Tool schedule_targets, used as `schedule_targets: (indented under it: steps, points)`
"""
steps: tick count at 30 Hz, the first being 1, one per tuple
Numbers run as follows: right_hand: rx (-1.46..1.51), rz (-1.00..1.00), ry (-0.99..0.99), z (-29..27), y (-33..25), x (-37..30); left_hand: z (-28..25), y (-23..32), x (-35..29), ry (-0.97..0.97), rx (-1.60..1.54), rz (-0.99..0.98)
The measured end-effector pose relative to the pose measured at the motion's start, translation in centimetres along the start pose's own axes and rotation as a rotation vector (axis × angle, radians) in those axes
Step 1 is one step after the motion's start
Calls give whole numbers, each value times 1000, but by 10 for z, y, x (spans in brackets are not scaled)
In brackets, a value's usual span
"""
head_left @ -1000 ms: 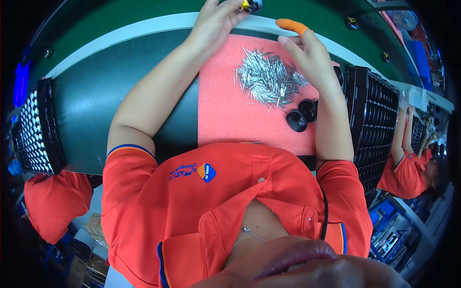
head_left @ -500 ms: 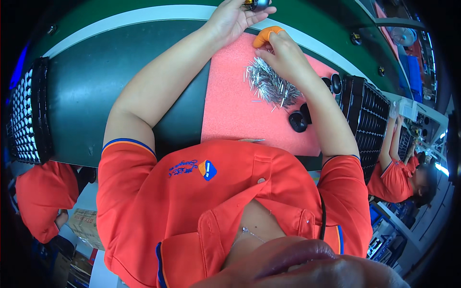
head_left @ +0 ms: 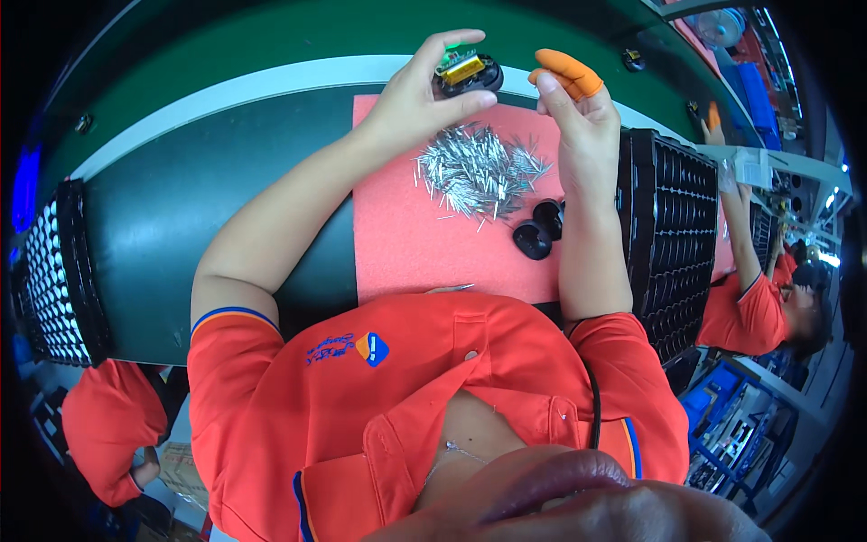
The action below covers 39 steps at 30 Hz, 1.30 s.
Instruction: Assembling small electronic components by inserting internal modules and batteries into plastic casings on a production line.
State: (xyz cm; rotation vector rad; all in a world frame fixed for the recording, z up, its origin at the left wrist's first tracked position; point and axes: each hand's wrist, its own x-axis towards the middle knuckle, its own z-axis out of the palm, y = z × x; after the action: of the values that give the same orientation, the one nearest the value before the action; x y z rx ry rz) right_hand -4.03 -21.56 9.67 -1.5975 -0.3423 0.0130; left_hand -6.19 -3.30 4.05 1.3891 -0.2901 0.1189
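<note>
The left hand (head_left: 411, 104) has drawn the small black part (head_left: 467, 72) closer, gripped in its fingers, while the right hand (head_left: 582, 122), fingers loosely open and empty, has lifted off the pin pile (head_left: 479, 172).

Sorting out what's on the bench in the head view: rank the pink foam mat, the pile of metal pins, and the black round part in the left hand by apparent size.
1. Pink foam mat, largest.
2. Pile of metal pins.
3. Black round part in the left hand, smallest; it sits farther from the camera, but the gap is clear.
</note>
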Motion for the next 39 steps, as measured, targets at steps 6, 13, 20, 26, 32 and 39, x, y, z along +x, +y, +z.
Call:
schedule_targets:
  steps: [6, 13, 20, 26, 32, 39]
  points:
    - [96, -89, 66, 11, 7, -8, 8, 4, -3, -82, -34, -99]
    - [-448, -371, -68, 5, 22, -6, 7, 3, -2, -88, -88, -52]
    - [-393, -380, -20, 8, 18, -9, 7, 8, -2, -91, -72, -44]
    - [-600, -502, 66, 9, 10, -13, 9, 23, -5, -92, -130, -159]
    - [-632, -590, 2, 5, 8, -9, 11, 21, -7, -84, -124, -145]
    - [-592, -579, -44, 7, 2, -9, 10, 18, -5, -80, -109, -121]
